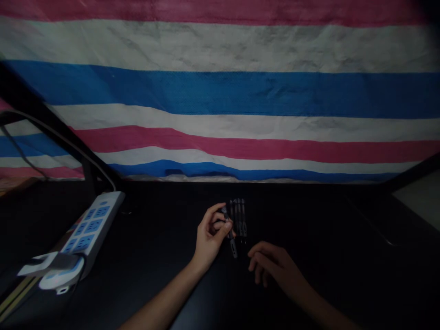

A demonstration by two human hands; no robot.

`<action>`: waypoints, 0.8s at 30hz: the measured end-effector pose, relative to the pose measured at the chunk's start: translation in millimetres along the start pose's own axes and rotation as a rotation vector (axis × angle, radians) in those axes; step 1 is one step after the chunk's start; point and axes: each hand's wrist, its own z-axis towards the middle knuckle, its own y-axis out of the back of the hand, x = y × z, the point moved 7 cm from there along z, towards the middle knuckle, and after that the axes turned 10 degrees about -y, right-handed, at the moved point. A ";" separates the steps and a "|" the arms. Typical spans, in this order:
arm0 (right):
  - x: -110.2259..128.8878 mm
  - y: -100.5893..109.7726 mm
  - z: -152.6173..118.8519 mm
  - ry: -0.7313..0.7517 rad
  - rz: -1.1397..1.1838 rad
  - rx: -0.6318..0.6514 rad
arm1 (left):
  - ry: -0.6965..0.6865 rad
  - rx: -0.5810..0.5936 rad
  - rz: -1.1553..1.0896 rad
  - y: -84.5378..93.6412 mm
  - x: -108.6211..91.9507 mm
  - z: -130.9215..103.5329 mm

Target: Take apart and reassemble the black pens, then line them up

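My left hand (213, 229) is closed on a dark pen (233, 247), pinched between thumb and fingers. The pen slants, its clip end pointing down toward me. Just to its right, several similar pens (244, 220) lie side by side on the black table (165, 220). My right hand (271, 263) hovers to the lower right of the pens, fingers loosely bent and apart, with nothing visible in them. Dim light hides the finer details of the pens.
A white power strip (98, 229) with blue sockets lies at the left, with a plug (65, 262) and cables on it. Behind the table hangs a striped tarp (240, 91). Dark frame bars (62, 128) slope at the left.
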 end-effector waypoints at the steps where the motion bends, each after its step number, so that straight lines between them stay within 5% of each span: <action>1: -0.2 0.0 0.1 -0.001 0.002 -0.001 | 0.000 -0.007 -0.003 0.6 0.0 0.0; 24: 1.6 -1.0 -3.4 0.043 -0.064 -0.037 | 0.023 -0.037 0.020 5.2 1.3 0.4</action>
